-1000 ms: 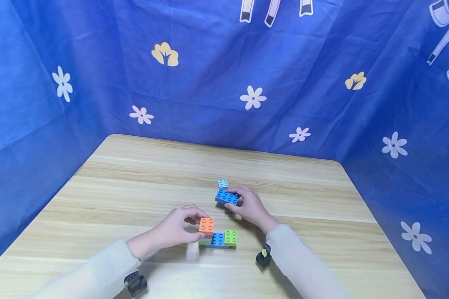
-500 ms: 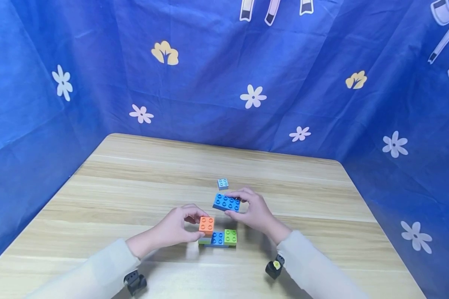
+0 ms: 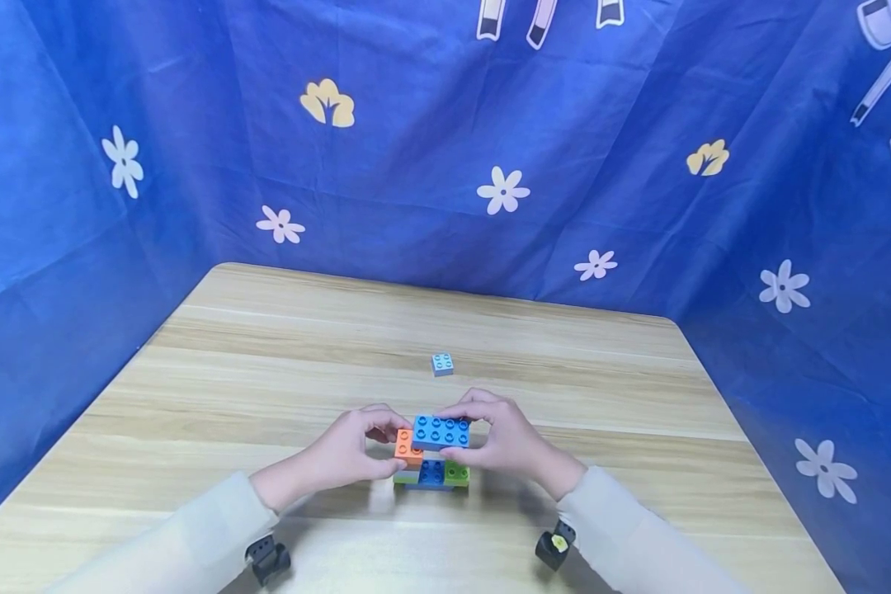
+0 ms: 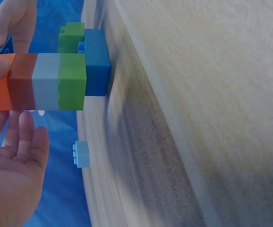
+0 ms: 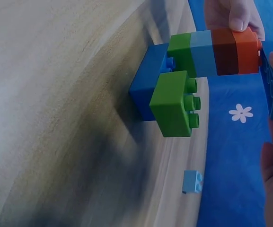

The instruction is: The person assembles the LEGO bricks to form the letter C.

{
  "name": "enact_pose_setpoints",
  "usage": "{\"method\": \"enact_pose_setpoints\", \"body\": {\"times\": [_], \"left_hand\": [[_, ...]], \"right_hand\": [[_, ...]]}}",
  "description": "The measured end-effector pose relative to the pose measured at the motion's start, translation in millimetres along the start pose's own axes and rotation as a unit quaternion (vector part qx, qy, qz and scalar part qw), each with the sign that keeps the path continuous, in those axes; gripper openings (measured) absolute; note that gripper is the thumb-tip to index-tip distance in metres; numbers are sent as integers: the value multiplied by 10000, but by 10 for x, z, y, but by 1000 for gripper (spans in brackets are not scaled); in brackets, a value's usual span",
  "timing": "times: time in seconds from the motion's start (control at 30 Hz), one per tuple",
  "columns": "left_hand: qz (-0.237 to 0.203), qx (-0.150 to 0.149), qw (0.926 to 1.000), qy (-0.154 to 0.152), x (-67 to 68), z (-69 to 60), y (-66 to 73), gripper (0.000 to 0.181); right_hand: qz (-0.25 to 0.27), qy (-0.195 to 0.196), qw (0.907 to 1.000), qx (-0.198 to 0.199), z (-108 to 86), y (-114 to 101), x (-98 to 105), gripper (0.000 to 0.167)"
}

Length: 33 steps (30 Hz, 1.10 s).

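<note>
My left hand (image 3: 345,450) pinches the orange brick (image 3: 405,452) at the top of a short tower between thumb and fingers. Under it, the right wrist view shows a brown brick (image 5: 225,52), a light blue one (image 5: 203,53) and a green one (image 5: 180,54), all on one end of a blue base brick (image 5: 145,82). Another green brick (image 5: 170,106) sits on the base's other end. My right hand (image 3: 508,437) grips a blue eight-stud brick (image 3: 441,433) over the tower, its left end above the orange studs. Whether they touch, I cannot tell.
A small light blue four-stud brick (image 3: 442,365) lies alone on the wooden table (image 3: 304,330), beyond the hands. Blue patterned cloth (image 3: 416,165) hangs behind the table and along both sides.
My right hand has brought the blue eight-stud brick from beside the small light blue brick toward me, to above the orange brick. The left hand has stayed on the tower.
</note>
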<state>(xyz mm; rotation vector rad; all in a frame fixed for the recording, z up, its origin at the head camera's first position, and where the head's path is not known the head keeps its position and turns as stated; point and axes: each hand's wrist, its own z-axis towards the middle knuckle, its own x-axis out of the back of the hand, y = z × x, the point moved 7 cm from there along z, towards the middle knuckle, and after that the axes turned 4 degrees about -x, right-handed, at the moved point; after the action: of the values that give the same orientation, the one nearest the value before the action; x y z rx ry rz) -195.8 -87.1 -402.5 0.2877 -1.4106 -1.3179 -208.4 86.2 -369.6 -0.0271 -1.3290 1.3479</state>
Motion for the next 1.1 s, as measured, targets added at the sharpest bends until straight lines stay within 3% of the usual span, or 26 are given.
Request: {"method": "enact_pose_setpoints", "body": {"times": [0.37, 0.87, 1.1], "left_hand": [[68, -178, 9998, -26, -7, -3, 29, 35], [112, -191, 9997, -112, -4, 5, 31, 36], [124, -217, 9995, -200, 20, 66, 146, 46]], "right_hand": [[-97, -461, 9984, -316, 25, -66, 12, 40], [-397, -630, 9964, -398, 76, -119, 11, 39], [-388, -635, 9966, -362, 73, -136, 7, 38]]}}
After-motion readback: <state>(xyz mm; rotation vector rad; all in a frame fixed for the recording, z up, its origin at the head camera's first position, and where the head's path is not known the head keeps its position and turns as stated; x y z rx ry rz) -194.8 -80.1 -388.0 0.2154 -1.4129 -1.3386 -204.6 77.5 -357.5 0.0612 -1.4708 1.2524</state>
